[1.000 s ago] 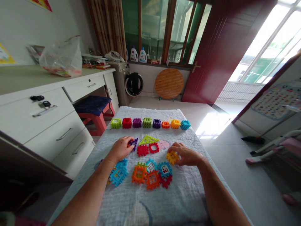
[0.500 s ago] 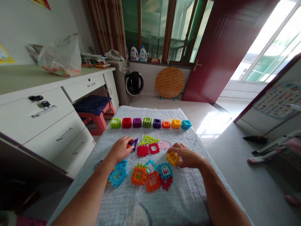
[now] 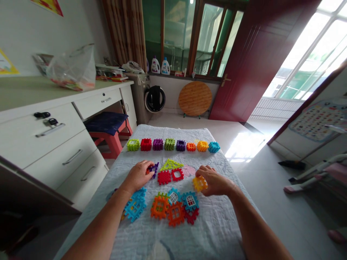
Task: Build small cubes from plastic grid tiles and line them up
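Observation:
My left hand (image 3: 137,176) is curled at the left of the cloth, fingers and thumb closed about a purple triangular building block piece (image 3: 154,169). A bit of orange shows under those fingers, mostly hidden. My right hand (image 3: 215,180) pinches a yellow square building block piece (image 3: 200,183) with a window-like grid. Between the hands lie a lime triangular piece (image 3: 171,164), a solid red square piece (image 3: 164,177) and an open red frame piece (image 3: 177,174). Closer to me are blue pieces (image 3: 135,205) beside my left forearm, plus orange pieces (image 3: 176,213) with blue and red ones.
A row of assembled block cubes, from a lime cube (image 3: 133,144) to a blue cube (image 3: 214,147), crosses the far part of the cloth-covered table (image 3: 217,231). A drawer desk (image 3: 62,144) and a stool (image 3: 108,124) stand left. Behind is a washing machine (image 3: 142,95).
The view has shifted slightly. My right hand has tilted the yellow piece a little. My left hand stays at the purple piece, and the other pieces lie as before.

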Demonstrator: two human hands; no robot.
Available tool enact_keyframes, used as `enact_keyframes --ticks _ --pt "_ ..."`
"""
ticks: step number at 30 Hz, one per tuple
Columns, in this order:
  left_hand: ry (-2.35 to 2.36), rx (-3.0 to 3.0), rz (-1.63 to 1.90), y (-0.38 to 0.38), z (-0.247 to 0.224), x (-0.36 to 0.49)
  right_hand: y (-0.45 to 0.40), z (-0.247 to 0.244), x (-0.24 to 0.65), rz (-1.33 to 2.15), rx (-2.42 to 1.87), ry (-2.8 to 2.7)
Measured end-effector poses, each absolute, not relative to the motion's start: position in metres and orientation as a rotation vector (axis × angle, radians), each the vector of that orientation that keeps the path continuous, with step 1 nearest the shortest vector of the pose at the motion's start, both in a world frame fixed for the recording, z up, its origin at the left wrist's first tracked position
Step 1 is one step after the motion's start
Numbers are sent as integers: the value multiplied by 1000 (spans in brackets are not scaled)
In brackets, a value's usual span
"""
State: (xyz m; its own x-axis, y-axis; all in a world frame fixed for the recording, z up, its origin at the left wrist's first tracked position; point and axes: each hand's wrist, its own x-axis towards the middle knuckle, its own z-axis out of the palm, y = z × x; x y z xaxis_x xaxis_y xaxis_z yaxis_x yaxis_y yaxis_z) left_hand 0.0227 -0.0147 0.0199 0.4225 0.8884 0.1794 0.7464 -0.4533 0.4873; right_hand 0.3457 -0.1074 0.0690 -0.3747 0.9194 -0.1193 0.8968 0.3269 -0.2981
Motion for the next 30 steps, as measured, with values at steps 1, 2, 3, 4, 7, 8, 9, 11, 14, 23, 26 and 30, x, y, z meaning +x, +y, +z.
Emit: enact_keyframes --ticks 1,2,3,4,7,8,9,11,14,23,26,30 --pt "1411 2343 597 -15 20 23 -101 74 350 433 -1705 -2488" --pt "1409 2340 598 -14 20 23 -93 79 355 357 -1702 -2462" --pt "1406 2338 599 -14 20 23 -82 85 362 267 -1701 -2430" --pt "1403 2336 597 -14 20 23 -70 90 370 169 -1717 -2376" --pt "1396 2328 586 -14 21 23 -26 101 395 -23 -1841 -2205" --pt "1393 2326 584 -14 22 23 -12 102 402 -55 -1898 -2153" --pt "1390 2325 583 -14 22 23 1 102 408 -78 -1954 -2113" --pt "1386 2322 584 -14 23 23 22 99 417 -101 -2058 -2064" --pt "1383 2316 598 -14 22 22 41 91 423 -97 -2179 -2079" --pt "1380 2327 603 -14 20 21 56 75 427 -35 -2248 -2186" --pt "1386 2326 599 -15 20 21 56 73 428 -22 -2253 -2195" --pt "1377 2327 591 -14 21 21 54 76 428 -20 -2242 -2199"
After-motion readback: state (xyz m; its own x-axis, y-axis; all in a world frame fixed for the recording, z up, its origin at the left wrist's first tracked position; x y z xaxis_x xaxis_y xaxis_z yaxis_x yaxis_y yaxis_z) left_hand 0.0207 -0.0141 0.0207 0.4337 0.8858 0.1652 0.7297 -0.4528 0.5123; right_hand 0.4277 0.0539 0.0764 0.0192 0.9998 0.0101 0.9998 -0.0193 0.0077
